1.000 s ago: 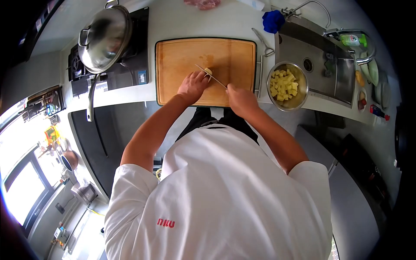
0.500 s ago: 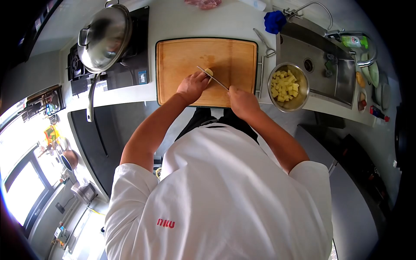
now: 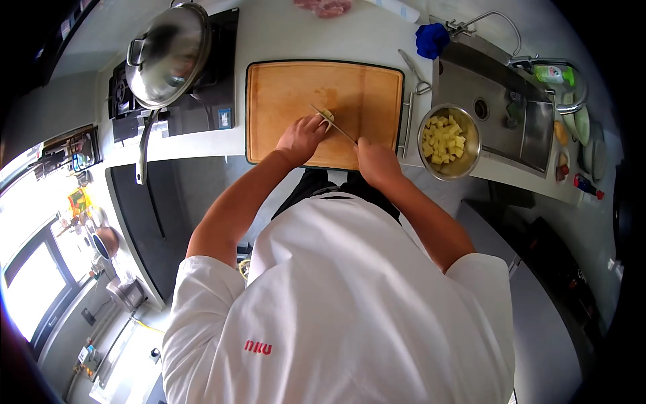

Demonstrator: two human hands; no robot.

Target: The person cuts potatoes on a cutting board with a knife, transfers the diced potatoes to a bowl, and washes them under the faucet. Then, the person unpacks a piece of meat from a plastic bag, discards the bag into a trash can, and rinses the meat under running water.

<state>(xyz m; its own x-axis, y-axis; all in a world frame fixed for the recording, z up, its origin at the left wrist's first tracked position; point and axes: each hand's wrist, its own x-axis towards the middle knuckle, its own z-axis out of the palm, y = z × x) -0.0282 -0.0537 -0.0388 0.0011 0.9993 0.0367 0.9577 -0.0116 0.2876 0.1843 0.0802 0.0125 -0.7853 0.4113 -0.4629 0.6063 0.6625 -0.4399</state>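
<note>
A wooden cutting board (image 3: 289, 87) lies on the white counter. My left hand (image 3: 301, 137) presses a small pale potato piece (image 3: 326, 114) down on the board. My right hand (image 3: 378, 161) grips the handle of a knife (image 3: 331, 122), whose blade lies across the potato piece. To the right of the board stands a steel bowl (image 3: 468, 158) filled with yellow potato cubes (image 3: 442, 140).
A lidded steel pan (image 3: 168, 57) sits on the stove at the left. A sink (image 3: 498, 108) with a tap lies at the right, a blue cloth (image 3: 431, 39) and tongs (image 3: 416, 73) beside it. Raw meat (image 3: 323, 7) lies behind the board.
Both hands and the knife stay over the potato piece with only slight shifts. The whole view has moved a little as the head shifted.
</note>
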